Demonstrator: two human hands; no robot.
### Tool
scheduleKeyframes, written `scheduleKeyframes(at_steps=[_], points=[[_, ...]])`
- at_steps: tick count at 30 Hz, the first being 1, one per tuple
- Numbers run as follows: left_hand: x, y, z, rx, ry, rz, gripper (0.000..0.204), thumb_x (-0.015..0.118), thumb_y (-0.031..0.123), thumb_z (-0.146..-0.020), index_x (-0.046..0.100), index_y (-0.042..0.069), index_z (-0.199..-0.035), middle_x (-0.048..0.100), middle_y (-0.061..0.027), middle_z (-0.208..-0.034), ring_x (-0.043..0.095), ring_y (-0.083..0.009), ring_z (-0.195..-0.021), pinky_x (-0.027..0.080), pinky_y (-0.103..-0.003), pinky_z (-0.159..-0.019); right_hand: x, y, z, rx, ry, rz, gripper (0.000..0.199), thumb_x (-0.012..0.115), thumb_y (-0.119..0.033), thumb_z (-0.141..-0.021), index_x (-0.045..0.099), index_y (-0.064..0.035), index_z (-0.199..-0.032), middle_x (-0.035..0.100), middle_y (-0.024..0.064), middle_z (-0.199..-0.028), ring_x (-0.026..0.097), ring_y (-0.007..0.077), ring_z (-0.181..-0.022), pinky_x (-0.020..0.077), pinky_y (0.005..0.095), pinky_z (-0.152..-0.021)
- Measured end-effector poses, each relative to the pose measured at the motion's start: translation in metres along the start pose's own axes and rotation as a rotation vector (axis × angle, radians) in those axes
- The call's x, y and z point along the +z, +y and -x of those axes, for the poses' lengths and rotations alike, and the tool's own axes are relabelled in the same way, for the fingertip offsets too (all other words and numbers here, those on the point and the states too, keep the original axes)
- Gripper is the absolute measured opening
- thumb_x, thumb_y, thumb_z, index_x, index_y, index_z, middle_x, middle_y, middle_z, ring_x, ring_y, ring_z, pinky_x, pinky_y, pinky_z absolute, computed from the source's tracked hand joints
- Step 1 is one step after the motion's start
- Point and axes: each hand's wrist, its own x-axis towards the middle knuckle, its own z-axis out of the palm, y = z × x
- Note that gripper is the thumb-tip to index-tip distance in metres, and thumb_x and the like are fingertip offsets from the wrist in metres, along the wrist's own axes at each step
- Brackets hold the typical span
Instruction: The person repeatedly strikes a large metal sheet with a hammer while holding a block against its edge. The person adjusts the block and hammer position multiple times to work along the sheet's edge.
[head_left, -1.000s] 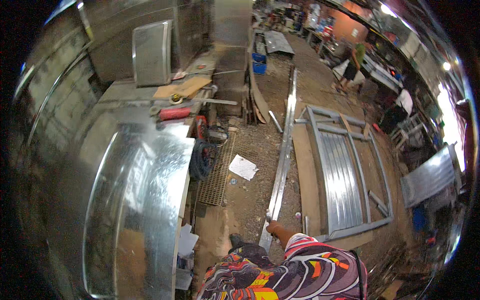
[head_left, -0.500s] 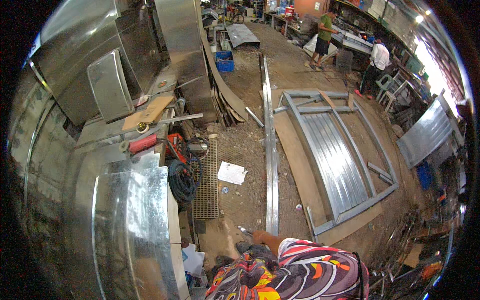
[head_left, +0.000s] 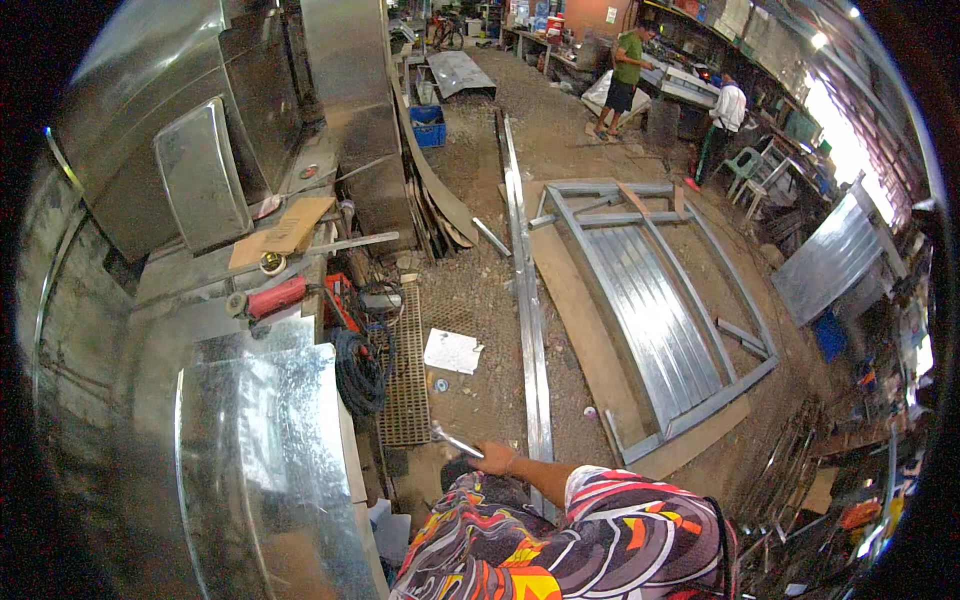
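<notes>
My right hand (head_left: 494, 458) reaches out from a bright patterned short sleeve (head_left: 620, 520) low in the view. Its fingers are closed on a slim silvery metal tool (head_left: 452, 439) that points up and to the left. The hand hovers over the dirt floor just left of the near end of a long galvanised steel channel (head_left: 530, 340) lying on the ground. My left hand is out of sight.
A ribbed metal door frame (head_left: 655, 320) lies on a board to the right. At left stand a curved metal sheet (head_left: 265, 460), a workbench with a red power tool (head_left: 272, 297), coiled cable (head_left: 360, 370) and a floor grate (head_left: 408, 380). Two people (head_left: 625, 70) work far back.
The view has swung so the long channel now runs straight up. My right hand has shifted left off the channel's near end, and the metal tool now shows in it.
</notes>
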Motion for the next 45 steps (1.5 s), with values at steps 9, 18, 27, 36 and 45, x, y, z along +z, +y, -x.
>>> scheduleKeyframes(at_steps=[9, 18, 27, 36, 45], points=[[-0.082, -0.046, -0.026, -0.182, 0.198, 0.000, 0.060, 0.035, 0.047, -0.107, 0.056, 0.004, -0.142, 0.057, -0.0203, -0.147, 0.057, -0.0423, -0.129, 0.044, -0.055, -0.107, -0.097, -0.209, -0.071, -0.208, -0.180, -0.437, 0.039, 0.077, -0.037, -0.091, 0.065, -0.0036, -0.108, 0.060, 0.0050, -0.068, 0.058, 0.0150, -0.053, 0.0476, 0.0365, -0.049], [-0.043, -0.223, 0.084, -0.374, 0.497, -0.006, 0.057, 0.033, 0.044, -0.109, 0.055, 0.003, -0.143, 0.056, -0.0213, -0.148, 0.057, -0.0430, -0.130, 0.043, -0.054, -0.108, -0.157, -0.366, -0.168, -0.395, -0.652, -0.171, 0.039, 0.080, -0.035, -0.091, 0.068, -0.0062, -0.115, 0.063, -0.0020, -0.078, 0.058, 0.0088, -0.067, 0.0475, 0.0287, -0.056], [0.076, -0.164, 0.135, -0.339, 0.982, 0.801, 0.043, 0.050, 0.038, -0.105, 0.062, 0.003, -0.127, 0.063, -0.0132, -0.121, 0.060, -0.0313, -0.110, 0.046, -0.049, -0.095, -0.111, -0.381, -0.096, -0.222, -1.097, -0.196, 0.035, 0.071, -0.015, -0.093, 0.058, -0.0022, -0.123, 0.052, 0.0020, -0.061, 0.049, 0.0131, -0.040, 0.0405, 0.0304, -0.037], [0.093, -0.187, 0.188, -0.183, 1.576, 1.672, 0.053, 0.059, 0.052, -0.098, 0.065, 0.008, -0.126, 0.069, -0.0103, -0.117, 0.063, -0.0283, -0.105, 0.050, -0.047, -0.091, 0.070, -0.497, -0.022, -0.605, -1.492, 0.183, 0.038, 0.069, -0.015, -0.097, 0.056, -0.0015, -0.130, 0.056, 0.0016, -0.073, 0.055, 0.0101, -0.050, 0.0455, 0.0273, -0.043], [-0.044, -0.092, 0.142, 0.268, 1.744, 2.367, 0.061, 0.054, 0.058, -0.092, 0.068, 0.010, -0.127, 0.067, -0.0132, -0.125, 0.063, -0.0307, -0.114, 0.047, -0.049, -0.099, 0.054, -0.539, -0.072, -0.278, -1.625, 0.364, 0.038, 0.062, -0.019, -0.104, 0.052, -0.0041, -0.138, 0.053, 0.0035, -0.068, 0.050, 0.0116, -0.044, 0.0433, 0.0278, -0.038]])
